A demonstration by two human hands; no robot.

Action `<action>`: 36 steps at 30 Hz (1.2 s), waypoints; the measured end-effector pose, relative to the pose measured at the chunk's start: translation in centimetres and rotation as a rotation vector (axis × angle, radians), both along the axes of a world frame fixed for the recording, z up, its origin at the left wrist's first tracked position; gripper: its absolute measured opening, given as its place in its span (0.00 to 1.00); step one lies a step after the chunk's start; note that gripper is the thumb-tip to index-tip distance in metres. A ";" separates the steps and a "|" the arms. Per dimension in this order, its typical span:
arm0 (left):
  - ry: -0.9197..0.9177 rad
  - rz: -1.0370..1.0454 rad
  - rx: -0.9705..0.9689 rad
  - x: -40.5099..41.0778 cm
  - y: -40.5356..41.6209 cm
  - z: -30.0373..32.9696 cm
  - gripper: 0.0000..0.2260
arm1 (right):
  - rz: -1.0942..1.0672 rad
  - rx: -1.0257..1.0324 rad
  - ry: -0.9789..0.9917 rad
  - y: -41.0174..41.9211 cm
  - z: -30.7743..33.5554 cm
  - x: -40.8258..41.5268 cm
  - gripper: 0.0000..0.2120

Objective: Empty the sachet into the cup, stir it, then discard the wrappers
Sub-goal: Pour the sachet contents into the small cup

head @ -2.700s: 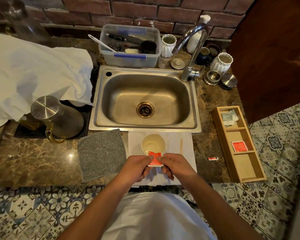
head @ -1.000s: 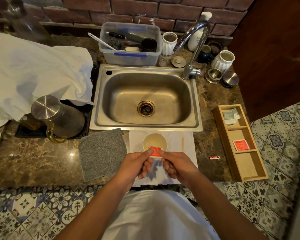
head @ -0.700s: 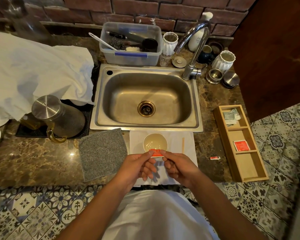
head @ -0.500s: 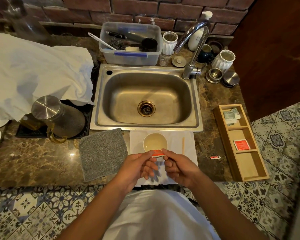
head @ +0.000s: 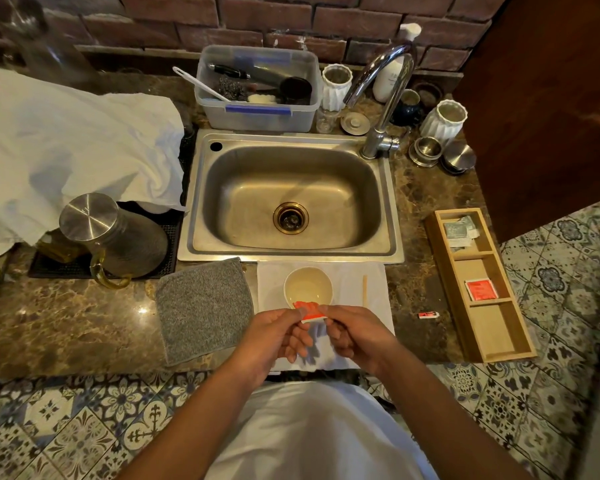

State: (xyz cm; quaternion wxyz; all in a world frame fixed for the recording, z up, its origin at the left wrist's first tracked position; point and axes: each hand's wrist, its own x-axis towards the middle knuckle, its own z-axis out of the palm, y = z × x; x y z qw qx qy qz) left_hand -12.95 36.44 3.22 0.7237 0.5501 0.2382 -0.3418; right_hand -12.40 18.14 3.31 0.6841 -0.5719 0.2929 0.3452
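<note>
A small white cup [head: 308, 285] stands on a white napkin [head: 374, 299] just in front of the sink. It holds pale liquid. My left hand [head: 278, 336] and my right hand [head: 355, 332] both pinch a red and white sachet [head: 310, 310], held tipped at the cup's near rim. A thin wooden stir stick [head: 364, 290] lies on the napkin to the right of the cup. A small torn red scrap [head: 429, 314] lies on the counter further right.
A steel sink [head: 291, 199] with a tap [head: 381, 98] is behind the cup. A grey cloth [head: 205, 306] lies to the left, a steel-lidded jug [head: 115, 233] beyond it. A wooden compartment tray [head: 478, 285] with sachets sits right.
The sachet went from upright below the cup to tipped flat over its near rim, then came back slightly toward me. Both hands kept hold of it.
</note>
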 end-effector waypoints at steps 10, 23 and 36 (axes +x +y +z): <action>-0.019 -0.035 0.018 -0.1 -0.2 -0.2 0.13 | 0.041 -0.070 -0.111 0.0 0.6 -0.5 0.19; 0.004 0.001 0.037 0.1 -0.1 -0.3 0.14 | 0.222 -0.316 -0.199 0.5 0.7 -0.3 0.17; -0.010 -0.018 0.074 0.3 0.0 -0.2 0.13 | 0.146 -0.180 -0.276 1.1 0.7 -0.7 0.15</action>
